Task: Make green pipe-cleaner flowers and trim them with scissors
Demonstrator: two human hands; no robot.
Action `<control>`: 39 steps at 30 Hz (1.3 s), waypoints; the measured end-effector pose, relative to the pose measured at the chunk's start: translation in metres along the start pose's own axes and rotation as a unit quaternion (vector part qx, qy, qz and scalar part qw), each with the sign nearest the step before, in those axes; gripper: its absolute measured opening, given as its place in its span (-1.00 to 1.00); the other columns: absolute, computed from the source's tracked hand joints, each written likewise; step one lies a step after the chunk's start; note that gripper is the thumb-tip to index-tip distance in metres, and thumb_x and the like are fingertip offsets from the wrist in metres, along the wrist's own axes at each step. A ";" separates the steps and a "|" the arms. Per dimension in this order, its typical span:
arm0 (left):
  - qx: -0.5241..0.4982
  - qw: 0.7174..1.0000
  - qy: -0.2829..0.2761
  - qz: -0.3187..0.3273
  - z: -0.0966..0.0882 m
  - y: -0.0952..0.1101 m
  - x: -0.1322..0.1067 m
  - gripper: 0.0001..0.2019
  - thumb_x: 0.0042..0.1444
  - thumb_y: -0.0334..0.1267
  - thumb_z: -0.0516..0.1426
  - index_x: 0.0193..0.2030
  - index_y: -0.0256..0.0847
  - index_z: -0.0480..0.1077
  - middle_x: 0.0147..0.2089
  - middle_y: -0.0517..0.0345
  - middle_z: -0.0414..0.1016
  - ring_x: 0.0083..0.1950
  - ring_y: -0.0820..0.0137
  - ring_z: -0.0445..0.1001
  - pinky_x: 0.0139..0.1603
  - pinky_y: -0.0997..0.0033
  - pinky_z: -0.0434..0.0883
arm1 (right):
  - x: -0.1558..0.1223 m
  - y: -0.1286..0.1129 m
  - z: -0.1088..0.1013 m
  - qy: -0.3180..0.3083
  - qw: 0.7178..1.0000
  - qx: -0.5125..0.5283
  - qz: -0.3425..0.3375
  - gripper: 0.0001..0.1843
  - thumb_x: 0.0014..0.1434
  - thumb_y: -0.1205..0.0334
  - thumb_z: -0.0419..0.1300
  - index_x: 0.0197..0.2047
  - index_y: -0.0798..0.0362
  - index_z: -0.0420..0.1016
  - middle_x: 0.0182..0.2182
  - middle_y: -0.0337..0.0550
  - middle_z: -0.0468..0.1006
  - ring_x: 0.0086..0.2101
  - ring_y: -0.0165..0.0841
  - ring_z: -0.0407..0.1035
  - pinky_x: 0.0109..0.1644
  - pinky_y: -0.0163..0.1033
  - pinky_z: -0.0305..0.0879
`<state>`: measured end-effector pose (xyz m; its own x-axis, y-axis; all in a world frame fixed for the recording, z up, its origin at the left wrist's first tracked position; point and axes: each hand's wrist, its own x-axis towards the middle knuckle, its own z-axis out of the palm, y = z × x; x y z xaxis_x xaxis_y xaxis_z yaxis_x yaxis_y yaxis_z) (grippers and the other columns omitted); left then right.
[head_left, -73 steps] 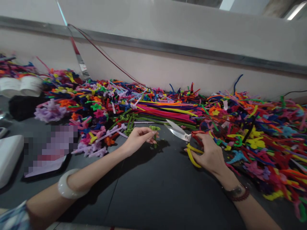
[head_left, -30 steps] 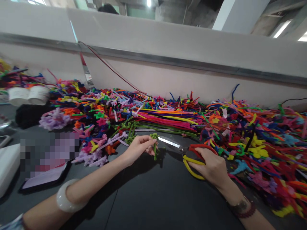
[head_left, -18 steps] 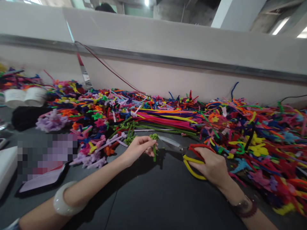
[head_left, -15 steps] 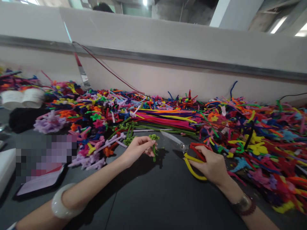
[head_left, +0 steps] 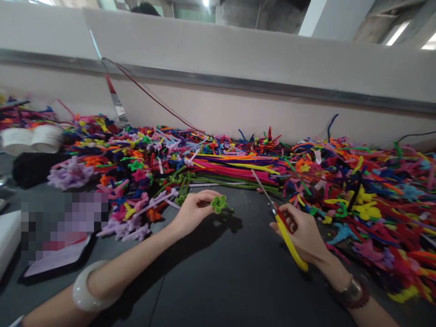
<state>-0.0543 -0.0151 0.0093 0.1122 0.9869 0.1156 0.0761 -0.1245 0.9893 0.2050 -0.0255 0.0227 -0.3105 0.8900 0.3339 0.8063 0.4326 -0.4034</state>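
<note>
My left hand (head_left: 193,212) pinches a green pipe-cleaner flower (head_left: 219,204), its looped petals turned toward me and its stem mostly hidden behind them. To the right, my right hand (head_left: 301,231) is closed on a pair of scissors (head_left: 285,236) with red and yellow handles. The blades point up and away toward the back of the table, apart from the flower. Behind my left hand lie more green pipe-cleaner flowers (head_left: 182,198) with stems. Beyond both hands is a bundle of straight pipe cleaners (head_left: 235,169) in pink, yellow, purple and green.
Heaps of coloured pipe-cleaner pieces (head_left: 371,213) line the right and back of the dark table (head_left: 211,281). At left are a phone (head_left: 57,259), lilac flowers (head_left: 71,174), a black cloth-like item (head_left: 36,169) and white paper cups (head_left: 47,138). A low partition (head_left: 238,104) stands behind.
The green flower has turned so its petals face me. My right hand has rotated the scissors: their blades now point more upward, and the yellow handle swings down to the right.
</note>
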 end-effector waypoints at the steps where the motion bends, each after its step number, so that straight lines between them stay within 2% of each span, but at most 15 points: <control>1: 0.012 1.000 0.006 0.013 0.000 0.001 0.000 -0.96 -0.19 -0.41 0.15 -0.55 -0.27 0.44 -0.26 0.10 0.42 -0.24 0.41 0.38 -0.25 0.49 0.33 | 0.000 -0.001 -0.001 -0.009 1.000 -0.012 -0.016 -0.77 -0.05 0.07 0.13 -0.41 0.04 0.23 -0.68 -0.33 0.30 -0.70 -0.49 0.17 -0.64 -0.40 0.10; 4: 0.026 0.999 0.014 0.021 0.000 0.000 0.000 -0.94 -0.18 -0.40 0.13 -0.58 -0.28 0.41 -0.36 0.14 0.39 -0.38 0.47 0.35 -0.41 0.54 0.32 | -0.001 -0.002 0.000 -0.004 0.996 -0.070 -0.062 -0.72 -0.08 0.00 0.14 -0.45 0.04 0.26 -0.72 -0.34 0.29 -0.69 -0.47 0.21 -0.62 -0.39 0.09; 8: -0.001 0.999 -0.019 -0.033 0.000 -0.002 -0.002 -0.90 -0.12 -0.31 0.12 -0.46 -0.28 0.43 -0.51 0.18 0.43 -0.49 0.47 0.37 -0.48 0.54 0.31 | 0.000 0.001 0.005 0.013 0.990 -0.108 -0.086 -0.66 -0.09 -0.06 0.14 -0.39 0.05 0.28 -0.60 -0.23 0.43 -0.59 -0.38 0.35 -0.55 -0.35 0.18; 13: -0.057 0.994 -0.058 -0.068 0.001 -0.002 -0.003 -0.83 -0.10 -0.26 0.12 -0.36 -0.27 0.44 -0.42 0.11 0.51 -0.37 0.38 0.46 -0.42 0.51 0.35 | 0.002 0.005 0.008 0.019 0.991 -0.097 -0.087 -0.56 -0.08 -0.04 0.15 -0.21 0.08 0.27 -0.33 -0.05 0.48 -0.33 -0.25 0.40 -0.35 -0.26 0.31; 16: -0.117 0.988 -0.053 -0.083 0.000 -0.002 -0.002 -0.75 -0.12 -0.30 0.13 -0.23 -0.27 0.42 -0.28 0.06 0.51 -0.25 0.34 0.46 -0.36 0.50 0.35 | 0.003 0.005 0.007 0.011 0.992 -0.106 -0.072 -0.54 -0.08 -0.02 0.14 -0.17 0.09 0.24 -0.26 -0.01 0.45 -0.27 -0.22 0.38 -0.36 -0.24 0.32; 18: -0.162 0.981 -0.047 -0.095 -0.001 -0.002 -0.002 -0.68 -0.12 -0.32 0.13 -0.15 -0.26 0.39 -0.24 0.04 0.50 -0.20 0.32 0.44 -0.35 0.50 0.33 | 0.002 0.005 0.006 0.003 0.992 -0.114 -0.061 -0.58 -0.08 0.01 0.14 -0.19 0.08 0.24 -0.28 -0.03 0.45 -0.29 -0.23 0.39 -0.38 -0.25 0.31; 20: -0.186 0.976 -0.042 -0.104 -0.001 -0.003 -0.001 -0.69 -0.11 -0.32 0.13 -0.15 -0.26 0.39 -0.24 0.03 0.49 -0.21 0.34 0.44 -0.40 0.54 0.30 | 0.002 0.005 0.005 -0.010 0.992 -0.116 -0.054 -0.63 -0.07 0.03 0.13 -0.24 0.07 0.26 -0.35 -0.09 0.47 -0.36 -0.27 0.40 -0.41 -0.27 0.29; 22: -0.182 0.977 -0.031 -0.105 -0.001 -0.003 -0.001 -0.72 -0.11 -0.31 0.15 -0.19 -0.27 0.41 -0.24 0.03 0.48 -0.26 0.38 0.44 -0.45 0.57 0.27 | 0.002 0.005 0.004 -0.025 0.992 -0.113 -0.052 -0.66 -0.07 0.02 0.14 -0.28 0.05 0.27 -0.42 -0.14 0.46 -0.42 -0.30 0.39 -0.42 -0.29 0.28; 26: -0.151 0.983 -0.017 -0.104 -0.001 -0.004 0.000 -0.73 -0.10 -0.28 0.16 -0.19 -0.24 0.41 -0.20 0.03 0.47 -0.27 0.42 0.41 -0.45 0.57 0.24 | 0.002 0.005 0.003 -0.048 0.991 -0.101 -0.069 -0.60 -0.10 -0.04 0.17 -0.27 0.06 0.27 -0.40 -0.13 0.44 -0.38 -0.30 0.37 -0.37 -0.29 0.25; 31: -0.165 0.982 -0.026 -0.088 -0.001 -0.004 -0.001 -0.79 -0.08 -0.28 0.15 -0.24 -0.25 0.38 -0.15 0.02 0.45 -0.18 0.39 0.36 -0.35 0.53 0.25 | 0.001 0.002 0.001 -0.108 0.988 -0.075 -0.085 -0.60 -0.08 -0.07 0.16 -0.31 0.06 0.24 -0.45 -0.17 0.40 -0.46 -0.36 0.30 -0.41 -0.31 0.20; 39: -0.233 0.964 -0.067 -0.105 0.000 0.003 -0.003 -0.93 -0.01 -0.35 0.11 -0.35 -0.24 0.29 -0.10 0.01 0.43 -0.16 0.42 0.34 -0.29 0.52 0.19 | 0.000 -0.001 0.001 -0.125 0.986 -0.069 -0.084 -0.58 -0.09 -0.11 0.15 -0.35 0.07 0.22 -0.48 -0.17 0.38 -0.49 -0.37 0.27 -0.44 -0.32 0.16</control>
<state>-0.0548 -0.0179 0.0115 0.2719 0.9595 -0.0742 -0.3391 0.1676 0.9257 0.2034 -0.0260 0.0218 -0.5461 0.8227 0.1579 0.7884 0.5684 -0.2351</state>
